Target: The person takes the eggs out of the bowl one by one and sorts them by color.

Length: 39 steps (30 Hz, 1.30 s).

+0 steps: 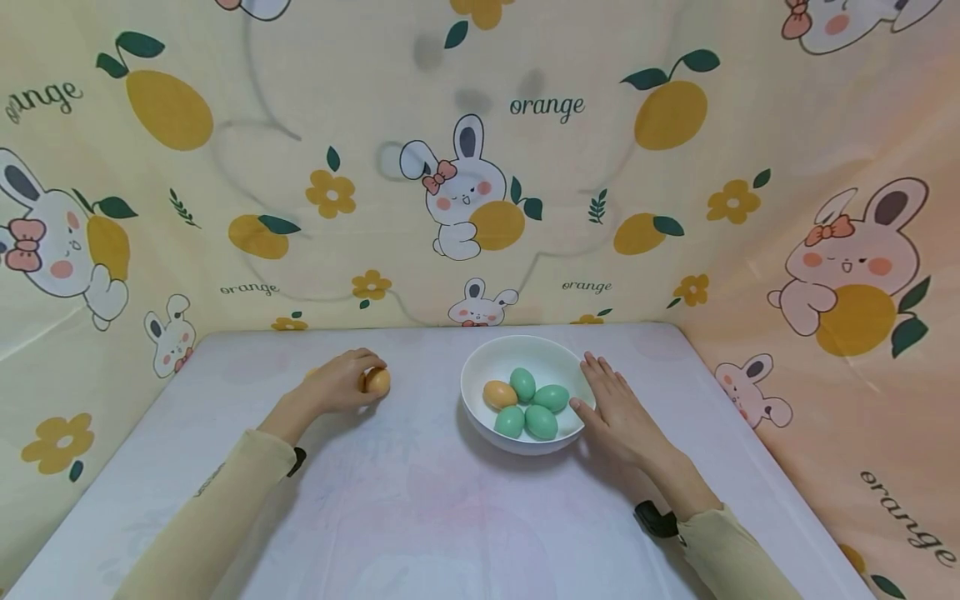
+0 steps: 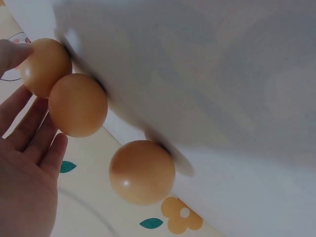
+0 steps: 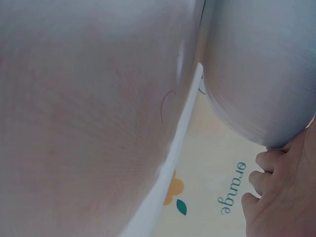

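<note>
My left hand (image 1: 339, 385) is at the left part of the table, its thumb and fingers around a brown egg (image 2: 45, 68). A second brown egg (image 2: 78, 105) sits right beside it near the fingers, and a third brown egg (image 2: 142, 173) lies apart, closer to the wrist; the hand mostly hides these two in the head view. My right hand (image 1: 622, 421) rests with straight fingers against the right side of a white bowl (image 1: 525, 447). Inside the bowl lie one orange-brown egg (image 1: 499, 395) and several green eggs (image 1: 541, 422).
The white table (image 1: 420, 517) reaches back to a patterned cloth (image 1: 360, 108) with rabbits and oranges, which also rises along both sides. Black bands show at both wrists. A thin dark hair-like strand (image 3: 162, 109) lies on the white surface in the right wrist view.
</note>
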Tool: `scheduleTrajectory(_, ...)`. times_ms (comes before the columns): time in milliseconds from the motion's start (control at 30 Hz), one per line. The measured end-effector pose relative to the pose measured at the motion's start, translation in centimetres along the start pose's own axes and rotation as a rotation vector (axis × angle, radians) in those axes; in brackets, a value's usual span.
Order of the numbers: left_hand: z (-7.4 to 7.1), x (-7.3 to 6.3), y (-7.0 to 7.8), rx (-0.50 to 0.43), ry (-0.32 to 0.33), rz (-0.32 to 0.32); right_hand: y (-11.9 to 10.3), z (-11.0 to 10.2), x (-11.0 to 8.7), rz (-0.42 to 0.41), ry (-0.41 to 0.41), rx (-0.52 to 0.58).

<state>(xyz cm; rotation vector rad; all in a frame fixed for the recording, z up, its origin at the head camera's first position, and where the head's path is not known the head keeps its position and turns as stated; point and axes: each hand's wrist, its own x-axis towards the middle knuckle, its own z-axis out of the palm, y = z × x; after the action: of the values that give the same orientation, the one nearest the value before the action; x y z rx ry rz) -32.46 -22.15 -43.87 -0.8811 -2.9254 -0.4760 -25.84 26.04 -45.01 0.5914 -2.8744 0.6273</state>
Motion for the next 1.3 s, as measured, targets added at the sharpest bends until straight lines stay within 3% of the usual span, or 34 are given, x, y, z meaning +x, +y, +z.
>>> scheduleTrajectory(200, -0.1, -0.1, 0.0, 0.0, 0.0, -0.027, 0.0, 0.0, 0.0, -0.006, 0.008, 0.001)
scheduleTrajectory(433, -0.3, -0.1, 0.9, -0.032, 0.063, 0.013, 0.0, 0.0, -0.1, -0.012, 0.014, 0.0)
scheduleTrajectory(633, -0.5, 0.4, 2.4, -0.064, 0.121, 0.037, 0.0, 0.0, -0.1, -0.008, 0.012, 0.004)
scheduleTrajectory(1033, 0.7, 1.9, 5.8, -0.081, 0.273, 0.16, 0.0, 0.0, -0.1, -0.017, 0.015, 0.001)
scheduleTrajectory(1300, 1.3, 3.5, 7.6, -0.097, 0.304, 0.19, 0.0, 0.0, -0.2, -0.017, 0.017, 0.001)
